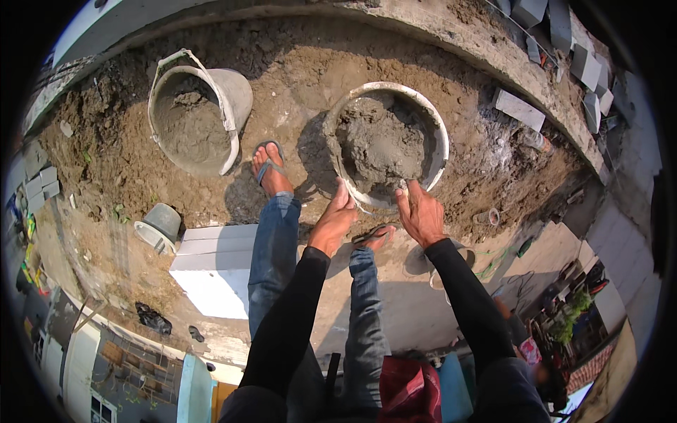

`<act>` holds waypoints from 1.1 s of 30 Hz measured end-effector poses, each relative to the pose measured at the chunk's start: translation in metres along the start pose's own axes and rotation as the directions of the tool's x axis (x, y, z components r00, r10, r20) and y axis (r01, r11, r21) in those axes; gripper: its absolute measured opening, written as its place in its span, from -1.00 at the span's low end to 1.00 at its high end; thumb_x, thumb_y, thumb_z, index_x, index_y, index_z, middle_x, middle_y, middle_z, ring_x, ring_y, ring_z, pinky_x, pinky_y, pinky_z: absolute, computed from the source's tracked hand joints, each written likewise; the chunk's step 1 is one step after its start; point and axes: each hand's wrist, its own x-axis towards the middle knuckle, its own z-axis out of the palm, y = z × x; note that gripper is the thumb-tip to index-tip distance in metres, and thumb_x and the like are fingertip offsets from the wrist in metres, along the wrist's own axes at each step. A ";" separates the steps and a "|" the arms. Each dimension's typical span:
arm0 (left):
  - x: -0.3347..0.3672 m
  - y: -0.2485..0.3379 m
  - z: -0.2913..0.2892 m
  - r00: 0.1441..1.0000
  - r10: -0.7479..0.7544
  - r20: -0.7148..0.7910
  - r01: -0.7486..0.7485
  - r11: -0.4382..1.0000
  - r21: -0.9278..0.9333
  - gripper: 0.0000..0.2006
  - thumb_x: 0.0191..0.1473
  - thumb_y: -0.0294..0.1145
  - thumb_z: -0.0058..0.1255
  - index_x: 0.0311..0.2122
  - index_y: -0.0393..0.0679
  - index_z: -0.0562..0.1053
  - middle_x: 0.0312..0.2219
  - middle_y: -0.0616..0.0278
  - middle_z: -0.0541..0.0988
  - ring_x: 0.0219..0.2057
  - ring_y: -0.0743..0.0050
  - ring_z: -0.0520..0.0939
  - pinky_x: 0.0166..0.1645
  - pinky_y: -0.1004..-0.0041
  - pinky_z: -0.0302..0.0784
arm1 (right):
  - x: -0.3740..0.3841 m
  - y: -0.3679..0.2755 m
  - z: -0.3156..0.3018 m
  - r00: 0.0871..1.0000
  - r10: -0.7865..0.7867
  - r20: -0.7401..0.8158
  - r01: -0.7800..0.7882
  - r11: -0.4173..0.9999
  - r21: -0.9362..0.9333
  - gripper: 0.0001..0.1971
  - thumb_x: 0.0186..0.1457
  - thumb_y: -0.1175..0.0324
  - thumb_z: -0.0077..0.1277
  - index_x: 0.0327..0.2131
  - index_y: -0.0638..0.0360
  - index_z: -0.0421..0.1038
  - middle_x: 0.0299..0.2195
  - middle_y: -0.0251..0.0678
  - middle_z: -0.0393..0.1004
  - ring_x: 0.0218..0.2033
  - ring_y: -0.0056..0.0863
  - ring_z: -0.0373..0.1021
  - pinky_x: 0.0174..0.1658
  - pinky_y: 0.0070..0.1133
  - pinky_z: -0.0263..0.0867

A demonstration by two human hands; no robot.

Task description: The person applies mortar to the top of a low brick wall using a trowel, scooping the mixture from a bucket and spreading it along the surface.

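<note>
A round bucket of wet grey mortar stands on the soil in front of me, its pale rim smeared with cement. My left hand is closed at the near left of this rim, fingertips against the bucket's edge. At the near right of the rim is my right hand, its thumb and fingers pinched together over the edge. A small mortar-coated piece shows between them, too little of it to name. To the left, a second bucket leans toward me, holding mortar, its handle raised.
Grey blocks lie by the curved concrete edge at the far right. White blocks are stacked left of my leg, beside a small tipped bucket. A cup lies on the soil at right. My sandalled feet straddle uneven ground.
</note>
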 end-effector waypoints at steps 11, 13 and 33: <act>0.001 0.001 0.004 0.999 -0.034 -0.023 0.034 0.999 -0.002 0.02 -0.09 -0.83 -0.33 0.43 0.04 -0.43 0.45 0.15 -0.40 0.44 0.09 -0.19 0.18 0.59 0.15 | -0.021 0.028 -0.008 0.965 0.161 0.209 -0.192 0.972 0.136 -0.44 0.26 -0.09 -0.09 -0.18 0.38 0.45 -0.62 0.12 0.43 -0.49 0.09 0.47 -0.38 -0.17 0.31; 0.001 0.000 0.001 0.999 -0.017 -0.049 0.018 1.000 0.026 0.03 -0.10 -0.82 -0.32 0.44 0.06 -0.42 0.45 0.16 -0.38 0.44 0.10 -0.17 0.14 0.60 0.18 | -0.029 0.027 -0.021 0.955 0.224 0.194 -0.251 0.960 0.127 -0.42 0.26 -0.11 -0.11 -0.17 0.38 0.44 -0.64 0.12 0.43 -0.51 0.10 0.47 -0.40 -0.17 0.32; 0.003 -0.002 0.011 1.000 0.002 -0.017 -0.002 0.999 -0.038 0.03 -0.09 -0.83 -0.30 0.44 0.08 -0.42 0.45 0.13 -0.40 0.45 0.10 -0.22 0.20 0.53 0.15 | 0.020 0.013 0.026 0.958 0.009 0.286 -0.164 0.838 0.521 -0.44 0.25 -0.08 -0.04 -0.31 0.41 0.43 -0.68 -0.12 0.33 -0.61 -0.47 0.28 -0.46 -0.36 0.24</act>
